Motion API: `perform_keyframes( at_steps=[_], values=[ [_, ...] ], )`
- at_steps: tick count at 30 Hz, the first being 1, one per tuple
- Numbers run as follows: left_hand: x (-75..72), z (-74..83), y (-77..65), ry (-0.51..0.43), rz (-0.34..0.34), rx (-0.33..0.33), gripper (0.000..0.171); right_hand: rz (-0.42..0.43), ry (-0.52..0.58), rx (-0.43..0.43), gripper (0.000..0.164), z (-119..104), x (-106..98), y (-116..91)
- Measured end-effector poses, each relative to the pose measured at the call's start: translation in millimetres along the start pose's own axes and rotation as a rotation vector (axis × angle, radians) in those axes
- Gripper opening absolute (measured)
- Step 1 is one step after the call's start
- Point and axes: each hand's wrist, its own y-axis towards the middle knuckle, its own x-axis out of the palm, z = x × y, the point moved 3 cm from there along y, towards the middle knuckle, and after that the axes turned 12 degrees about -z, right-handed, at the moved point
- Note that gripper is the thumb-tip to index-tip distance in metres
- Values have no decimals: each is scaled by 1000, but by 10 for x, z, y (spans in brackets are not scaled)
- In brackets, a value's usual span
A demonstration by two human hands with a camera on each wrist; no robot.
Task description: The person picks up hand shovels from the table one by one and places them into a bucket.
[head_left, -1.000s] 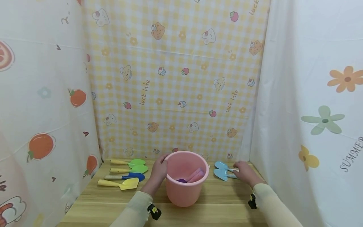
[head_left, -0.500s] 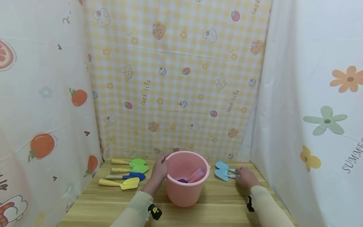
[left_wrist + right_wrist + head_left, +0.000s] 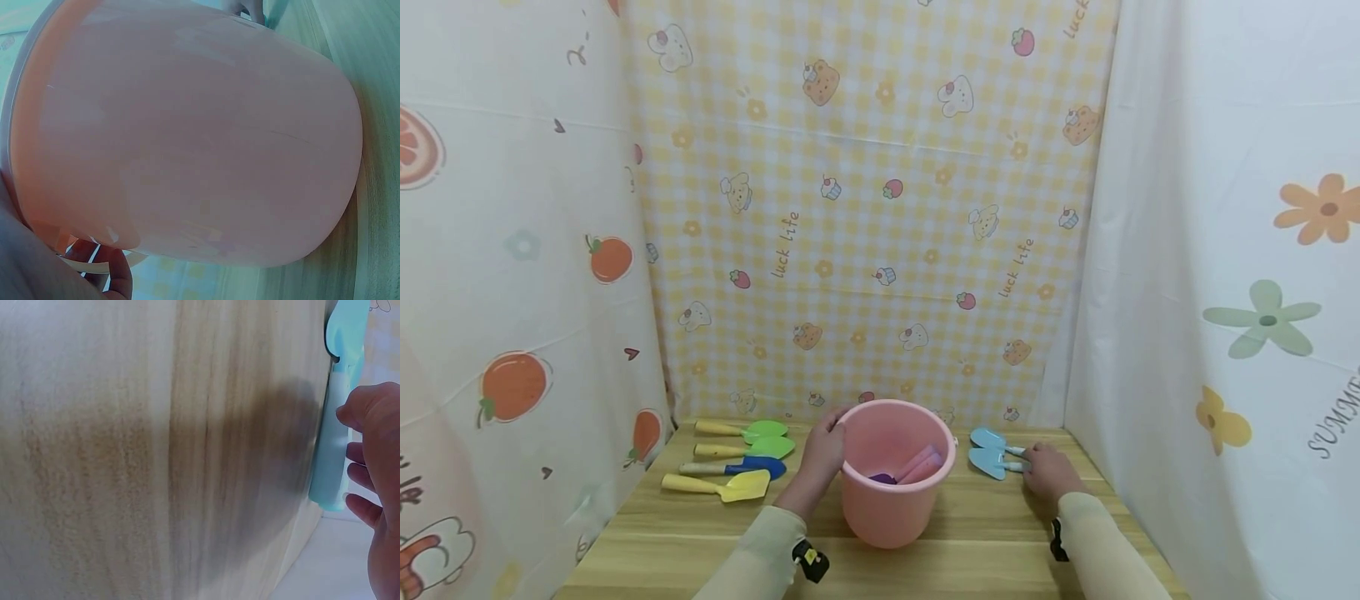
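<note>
A pink bucket (image 3: 889, 512) stands upright on the wooden table, with purple and pink tool handles (image 3: 919, 465) inside. My left hand (image 3: 822, 458) grips its left rim; in the left wrist view its fingers (image 3: 117, 275) show beside the rim and the bucket's pale carrying handle (image 3: 94, 267). To the right lie two light-blue trowels, the far one (image 3: 987, 439) and the near one (image 3: 987, 463). My right hand (image 3: 1052, 472) is at their handle ends. In the right wrist view, its loosely bent fingers and thumb are close over a light-blue handle (image 3: 330, 450); contact is hard to tell.
On the left lie two green trowels (image 3: 766, 448), a blue trowel (image 3: 765, 467) and a yellow trowel (image 3: 747, 486). Printed cloth hangs behind the wooden table (image 3: 970, 567) and along both sides.
My right hand has shifted slightly right and nearer to me along the light-blue trowels' handles, then hardly moved. The left hand and bucket stay in place.
</note>
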Motion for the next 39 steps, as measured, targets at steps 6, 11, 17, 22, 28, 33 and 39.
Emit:
perform_keyframes(
  at_steps=[6,11,17,22,28,33,39],
  values=[
    [10,10,-7,-4,0,3,45,-15,-30,17,14,-39,-14,-51],
    [21,13,-9,-1,6,4,45,-12,-42,14,16,-80,-36,-99],
    [15,12,-12,0,2,-2,45,15,-54,5,12,-118,-35,-127],
    [12,17,-13,-5,3,5,45,-12,-47,36,12,-88,25,-96],
    [17,23,-13,-5,6,8,45,-12,-32,50,12,-56,97,-59],
    [19,16,-7,-1,4,6,45,10,-53,38,7,-40,147,-45],
    [19,27,-9,-3,3,2,46,20,-29,26,5,-76,110,-74]
  ],
)
